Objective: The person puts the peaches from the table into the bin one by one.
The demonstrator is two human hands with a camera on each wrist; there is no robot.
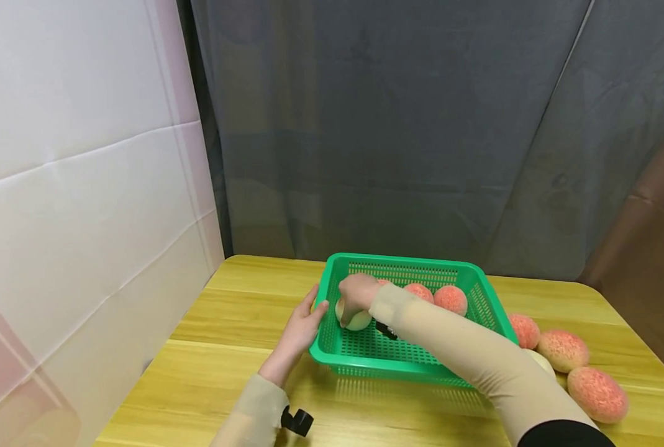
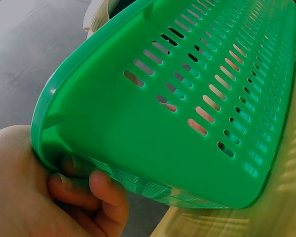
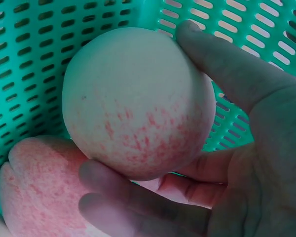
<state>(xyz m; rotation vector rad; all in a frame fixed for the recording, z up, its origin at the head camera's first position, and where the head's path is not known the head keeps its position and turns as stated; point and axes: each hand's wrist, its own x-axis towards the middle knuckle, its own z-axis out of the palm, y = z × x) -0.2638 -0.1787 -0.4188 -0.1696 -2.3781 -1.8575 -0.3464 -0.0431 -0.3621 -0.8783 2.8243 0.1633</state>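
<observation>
A green plastic basket (image 1: pixel 387 366) with slotted walls sits on the wooden table. My left hand (image 1: pixel 300 326) grips its left rim; in the left wrist view, curled fingers (image 2: pixel 106 195) show beneath the rim. Inside the basket's left part, my right hand (image 1: pixel 359 290) holds a pale peach (image 3: pixel 133 98) with red flecks. The thumb lies on one side of that peach and the fingers on the other. A pinker peach (image 3: pixel 44 187) lies beside it. Further right in the basket are more pink peaches (image 1: pixel 451 300), partly hidden by the right forearm.
Several peaches (image 1: pixel 597 394) lie on the table (image 1: pixel 197 379) to the right of the basket, one pale one partly behind the right sleeve. A dark grey curtain (image 1: pixel 376 136) hangs behind the table, and a white panel (image 1: pixel 86 155) stands on the left.
</observation>
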